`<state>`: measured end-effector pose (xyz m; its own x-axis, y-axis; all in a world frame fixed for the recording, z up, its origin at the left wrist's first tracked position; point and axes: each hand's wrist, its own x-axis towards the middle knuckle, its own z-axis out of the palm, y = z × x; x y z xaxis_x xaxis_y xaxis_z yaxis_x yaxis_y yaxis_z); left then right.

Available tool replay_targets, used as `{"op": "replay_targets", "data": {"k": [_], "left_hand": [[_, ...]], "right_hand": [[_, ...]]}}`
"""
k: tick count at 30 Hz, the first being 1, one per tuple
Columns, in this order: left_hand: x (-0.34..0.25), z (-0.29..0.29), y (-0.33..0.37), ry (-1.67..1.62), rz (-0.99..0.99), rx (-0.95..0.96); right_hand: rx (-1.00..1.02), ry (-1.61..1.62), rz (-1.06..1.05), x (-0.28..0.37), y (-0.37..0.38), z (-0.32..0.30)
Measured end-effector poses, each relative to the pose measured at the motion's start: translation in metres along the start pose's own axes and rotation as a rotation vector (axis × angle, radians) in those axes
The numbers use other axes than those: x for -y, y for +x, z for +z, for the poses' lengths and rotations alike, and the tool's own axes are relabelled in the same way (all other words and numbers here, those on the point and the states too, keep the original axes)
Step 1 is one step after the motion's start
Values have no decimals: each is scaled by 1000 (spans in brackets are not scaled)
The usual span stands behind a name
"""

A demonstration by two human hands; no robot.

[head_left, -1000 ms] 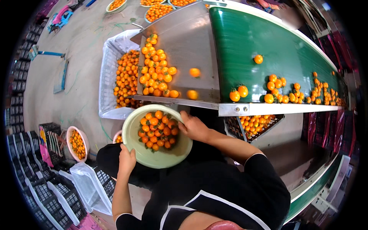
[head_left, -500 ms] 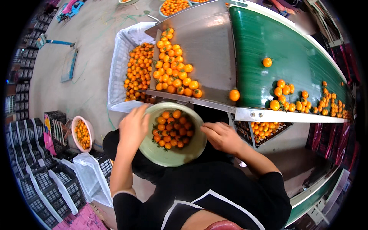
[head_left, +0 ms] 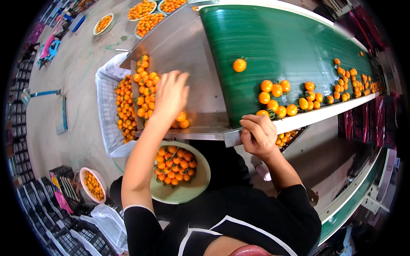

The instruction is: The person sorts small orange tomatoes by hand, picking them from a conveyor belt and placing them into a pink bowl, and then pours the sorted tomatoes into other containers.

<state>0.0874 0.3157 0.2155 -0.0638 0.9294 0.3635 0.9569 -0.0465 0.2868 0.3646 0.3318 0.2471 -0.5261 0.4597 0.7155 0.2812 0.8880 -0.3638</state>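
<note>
l hand [head_left: 171,94] is over tray [head_left: 197,57], beside toms [head_left: 148,83]; can't tell if it grips any. r hand [head_left: 261,137] is at near edge of belt [head_left: 269,47], fingers curled, grip unclear. bowl [head_left: 202,173] w/ more toms is just below tray's near side

Left hand [head_left: 171,94] partly hides orange fruit [head_left: 149,83] on chute [head_left: 201,81]; dark crate [head_left: 294,140] under belt [head_left: 282,47] mostly hidden.

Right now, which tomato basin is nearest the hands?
The pale green basin, by the near edge of the chute. The pink basin and far basins sit farther from left hand and right hand.
</note>
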Motion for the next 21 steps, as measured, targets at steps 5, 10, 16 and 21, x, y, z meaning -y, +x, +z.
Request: {"op": "replay_targets", "data": {"k": [5, 10, 16, 21], "left_hand": [[-97, -3, 63, -554, 18, 26], [-108, 6, 72, -718, -60, 100], [-137, -8, 58, -690, 113, 288], [-120, -1, 58, -487, 36, 132]], "right_hand": [[20, -23, -32, -4, -6, -8], [8, 5, -83, -7, -5, -12], [5, 17, -84, -9, -12, -17], [-21, 126, -1, -21, 3, -36]]}}
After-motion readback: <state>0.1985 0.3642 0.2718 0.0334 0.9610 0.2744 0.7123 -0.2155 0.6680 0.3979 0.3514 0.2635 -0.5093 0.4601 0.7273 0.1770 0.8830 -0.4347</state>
